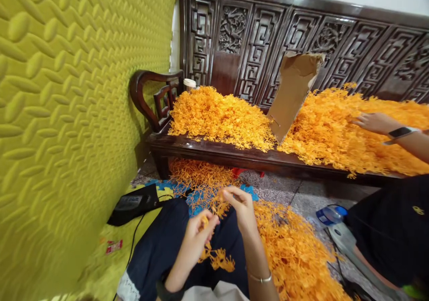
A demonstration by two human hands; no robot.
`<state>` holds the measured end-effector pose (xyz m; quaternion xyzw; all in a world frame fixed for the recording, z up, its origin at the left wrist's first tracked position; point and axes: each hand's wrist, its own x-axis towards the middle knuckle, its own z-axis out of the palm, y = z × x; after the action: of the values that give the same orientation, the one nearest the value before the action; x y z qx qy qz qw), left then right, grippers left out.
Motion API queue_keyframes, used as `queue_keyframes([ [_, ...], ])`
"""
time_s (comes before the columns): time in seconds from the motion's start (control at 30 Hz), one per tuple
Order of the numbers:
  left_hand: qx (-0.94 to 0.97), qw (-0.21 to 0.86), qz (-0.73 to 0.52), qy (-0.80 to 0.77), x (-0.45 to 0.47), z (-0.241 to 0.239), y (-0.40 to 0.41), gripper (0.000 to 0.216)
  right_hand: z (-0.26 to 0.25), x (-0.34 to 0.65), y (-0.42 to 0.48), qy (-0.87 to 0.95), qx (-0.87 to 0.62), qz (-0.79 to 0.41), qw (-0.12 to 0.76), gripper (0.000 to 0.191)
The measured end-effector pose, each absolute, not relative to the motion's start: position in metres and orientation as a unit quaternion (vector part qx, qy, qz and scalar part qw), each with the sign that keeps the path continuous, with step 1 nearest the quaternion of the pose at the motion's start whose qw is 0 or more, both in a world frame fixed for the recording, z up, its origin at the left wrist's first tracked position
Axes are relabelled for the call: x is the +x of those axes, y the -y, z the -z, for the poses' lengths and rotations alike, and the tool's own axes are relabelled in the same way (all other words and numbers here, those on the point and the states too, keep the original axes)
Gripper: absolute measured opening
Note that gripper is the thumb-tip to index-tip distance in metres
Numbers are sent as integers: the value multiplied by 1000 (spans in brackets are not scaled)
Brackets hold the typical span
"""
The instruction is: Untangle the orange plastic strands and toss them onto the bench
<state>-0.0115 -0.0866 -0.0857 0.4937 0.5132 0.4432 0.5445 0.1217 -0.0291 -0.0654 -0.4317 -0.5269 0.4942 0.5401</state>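
My left hand (197, 234) is closed in a pinch on a cluster of small orange plastic pieces (217, 258) that hangs down over my dark trousers (157, 247). My right hand (239, 207) is closed too, its fingertips gripping the top of the same orange cluster just above and to the right. Both hands are over my lap, close together. A thin bracelet (260, 278) is on my right wrist.
A carved dark wooden bench (234, 155) ahead holds big heaps of orange pieces (217, 115) split by a cardboard sheet (291, 93). More orange pieces (295, 252) cover the floor. Another person's hand with a watch (375, 122) reaches onto the right heap. Yellow padded wall (67, 91) at left.
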Motion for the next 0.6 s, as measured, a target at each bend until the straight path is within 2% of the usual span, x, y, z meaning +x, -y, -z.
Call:
queue_keyframes([
  [0.1, 592, 471, -390, -525, 10, 92, 96, 30, 83, 135, 39, 362, -429, -574, 596, 22],
  [0.2, 671, 386, -345, -531, 25, 94, 98, 26, 92, 152, 45, 266, -447, -568, 637, 24],
  [0.4, 741, 320, -321, -496, 38, 78, 99, 29, 83, 173, 51, 210, -424, -531, 703, 20],
  [0.6, 767, 271, -312, -491, 43, 78, 104, 27, 94, 184, 52, 172, -396, -560, 707, 18],
])
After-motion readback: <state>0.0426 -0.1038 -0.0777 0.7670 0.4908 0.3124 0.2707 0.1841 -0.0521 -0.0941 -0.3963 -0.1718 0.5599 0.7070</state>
